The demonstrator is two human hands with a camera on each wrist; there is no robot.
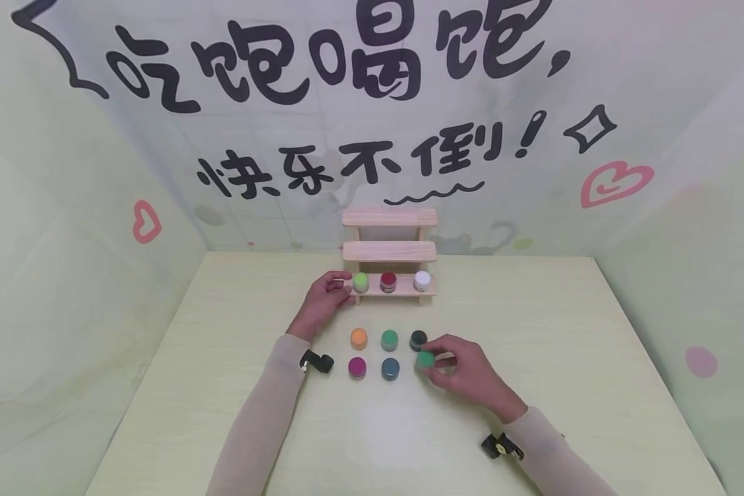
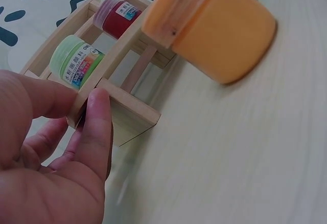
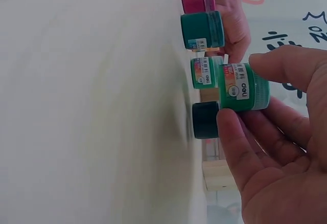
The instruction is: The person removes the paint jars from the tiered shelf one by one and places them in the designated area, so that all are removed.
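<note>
My left hand (image 1: 319, 306) pinches the left end of the lowest step of a small three-step wooden stand (image 1: 389, 251), thumb and fingers on either side of the board in the left wrist view. On that step stand a light green paint jar (image 1: 361, 282), a dark red paint jar (image 1: 388, 282) and a white paint jar (image 1: 422, 280). My right hand (image 1: 471, 372) holds a green paint jar (image 3: 237, 88) between thumb and fingers, raised off the table in the right wrist view. Just beyond it is a black paint jar (image 1: 418, 339).
In front of the stand are an orange paint jar (image 1: 359, 337), a second green paint jar (image 1: 389, 339), a magenta paint jar (image 1: 357, 368) and a blue paint jar (image 1: 390, 368). Behind the pale table (image 1: 533, 310) hangs a white cloth wall (image 1: 502, 172) with black lettering.
</note>
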